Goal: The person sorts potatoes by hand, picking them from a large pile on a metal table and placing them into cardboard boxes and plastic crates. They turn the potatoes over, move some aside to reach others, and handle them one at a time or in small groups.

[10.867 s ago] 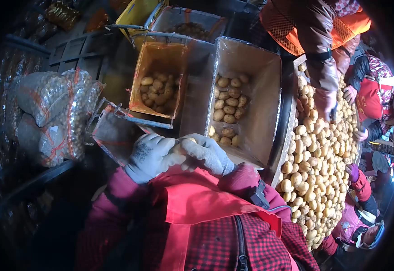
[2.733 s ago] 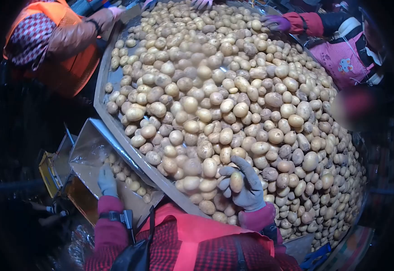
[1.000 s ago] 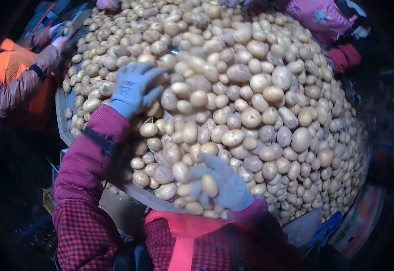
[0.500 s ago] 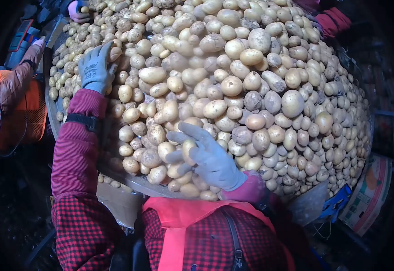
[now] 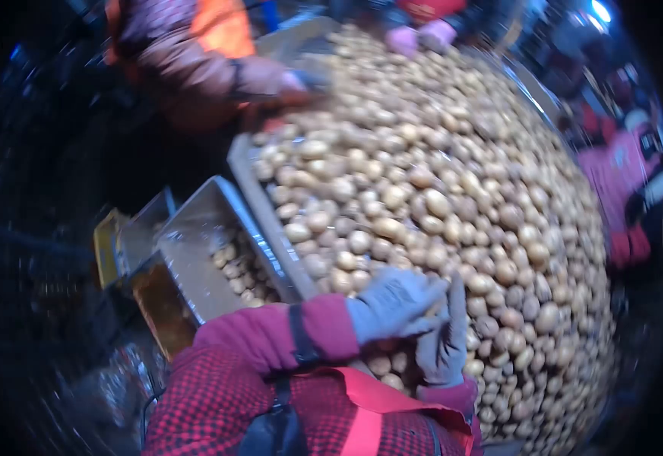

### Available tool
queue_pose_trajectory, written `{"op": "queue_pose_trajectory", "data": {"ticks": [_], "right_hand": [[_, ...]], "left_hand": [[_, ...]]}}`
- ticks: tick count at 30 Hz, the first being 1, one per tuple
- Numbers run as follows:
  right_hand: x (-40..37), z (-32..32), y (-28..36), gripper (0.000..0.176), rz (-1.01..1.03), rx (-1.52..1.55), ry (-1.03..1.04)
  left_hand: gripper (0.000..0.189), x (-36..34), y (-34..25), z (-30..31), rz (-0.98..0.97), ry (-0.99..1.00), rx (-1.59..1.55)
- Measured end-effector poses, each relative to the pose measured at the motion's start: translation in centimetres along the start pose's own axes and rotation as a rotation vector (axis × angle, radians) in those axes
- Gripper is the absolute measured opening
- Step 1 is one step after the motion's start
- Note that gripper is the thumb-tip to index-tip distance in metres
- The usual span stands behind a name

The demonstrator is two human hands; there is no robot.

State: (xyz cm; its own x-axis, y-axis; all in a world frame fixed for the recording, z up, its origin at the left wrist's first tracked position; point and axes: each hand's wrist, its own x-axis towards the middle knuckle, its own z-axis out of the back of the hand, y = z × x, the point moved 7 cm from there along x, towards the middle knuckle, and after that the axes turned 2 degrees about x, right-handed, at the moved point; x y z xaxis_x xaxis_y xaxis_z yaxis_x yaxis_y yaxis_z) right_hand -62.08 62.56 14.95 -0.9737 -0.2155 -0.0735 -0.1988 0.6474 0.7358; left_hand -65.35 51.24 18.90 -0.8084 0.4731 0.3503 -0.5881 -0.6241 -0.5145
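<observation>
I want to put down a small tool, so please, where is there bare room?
Some bare surface shows inside the box, beside its potatoes; floor or wall, I cannot tell. The table rim between box and potato heap is bare but narrow. The heap is crowded, also around left hand and right hand.

Potatoes (image 5: pixel 438 201) lie heaped on a table (image 5: pixel 273 220), left of which stands a box (image 5: pixel 188 257) with more inside
</observation>
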Motion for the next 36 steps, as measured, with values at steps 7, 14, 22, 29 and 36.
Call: {"op": "queue_pose_trajectory", "data": {"ticks": [7, 14, 22, 29, 36], "right_hand": [[-1.1, -5.9, -2.5, 0.083, -0.191, -0.126, 0.073], [-1.4, -8.4, -7.4, 0.065, -0.373, -0.287, 0.09], [-0.5, -5.7, -8.2, 0.06, -0.393, -0.411, -0.015], [0.1, -6.0, -9.4, 0.047, -0.757, -0.059, -0.154], [-0.8, -5.5, -7.0, 0.053, -0.585, -0.014, -0.165]], "left_hand": [[0.054, -7.0, 1.0, 2.0, 0.227, -0.146, -0.007], [0.041, -20.3, 5.6, 8.8, 0.498, -0.713, -0.028], [0.054, -68.5, 3.5, 9.5, 1.541, -1.513, 0.376], [0.038, -84.2, -3.3, -4.7, 1.977, -1.591, -0.174], [0.051, -57.7, 8.7, 13.1, 1.331, -1.081, 0.367]]}}
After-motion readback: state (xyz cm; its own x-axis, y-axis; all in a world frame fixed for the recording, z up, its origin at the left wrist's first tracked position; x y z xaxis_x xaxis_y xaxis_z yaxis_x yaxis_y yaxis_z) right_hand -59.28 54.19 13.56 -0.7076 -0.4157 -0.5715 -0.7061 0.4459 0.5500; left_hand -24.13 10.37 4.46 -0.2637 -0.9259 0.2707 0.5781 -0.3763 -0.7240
